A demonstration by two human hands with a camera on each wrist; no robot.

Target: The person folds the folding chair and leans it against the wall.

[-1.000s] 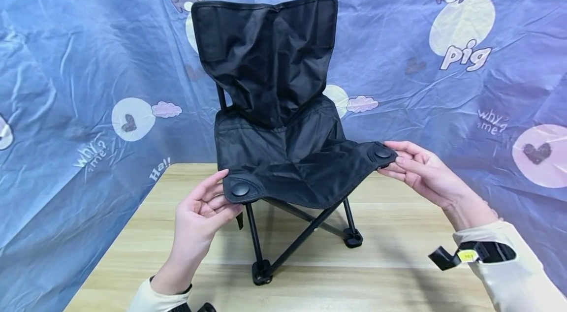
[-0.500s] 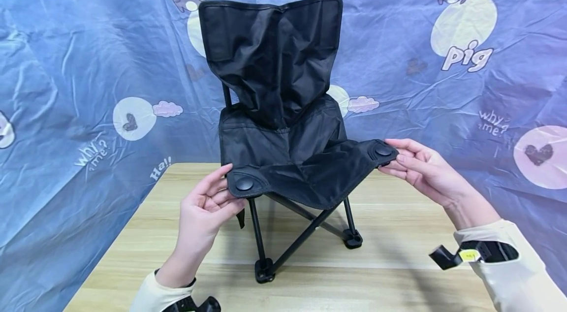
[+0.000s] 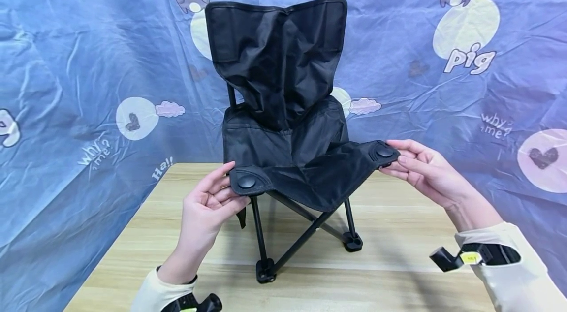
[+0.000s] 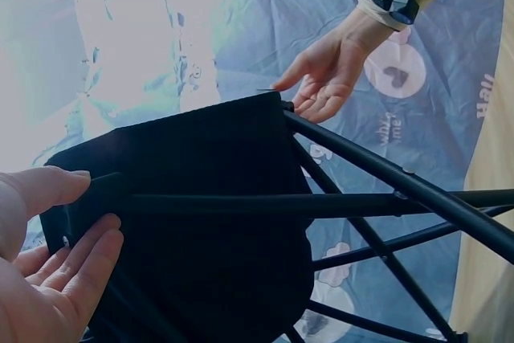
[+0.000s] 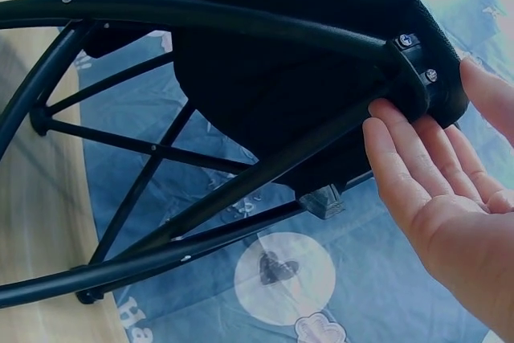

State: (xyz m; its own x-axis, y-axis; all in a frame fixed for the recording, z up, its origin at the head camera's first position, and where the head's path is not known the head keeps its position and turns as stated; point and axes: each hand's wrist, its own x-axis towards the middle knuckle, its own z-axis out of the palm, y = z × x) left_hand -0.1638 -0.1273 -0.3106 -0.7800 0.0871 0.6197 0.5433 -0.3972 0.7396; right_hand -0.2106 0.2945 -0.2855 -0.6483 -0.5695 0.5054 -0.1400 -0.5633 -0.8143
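Note:
A small black folding chair point(image 3: 283, 71) stands unfolded in the head view, its fabric back upright and its seat sagging in the middle. My left hand point(image 3: 205, 203) holds the front left seat corner, thumb and fingers on either side of it. At the front right corner, my right hand point(image 3: 427, 174) pinches the fabric edge. The right wrist view shows the fingers point(image 5: 409, 162) under the black plastic joint point(image 5: 414, 78), with the thumb at the outer edge. Crossed metal tubes point(image 4: 385, 174) run beneath the seat in the left wrist view.
The chair's feet point(image 3: 266, 271) rest on a light wooden table point(image 3: 155, 218). Blue printed cloth point(image 3: 79, 80) hangs behind and along both sides. Dark straps with small black devices point(image 3: 447, 259) sit on both wrists.
The chair's back has shifted slightly right in the head view. Its front left corner has risen a little, with my left hand moving up and right. The right hand stays nearly still.

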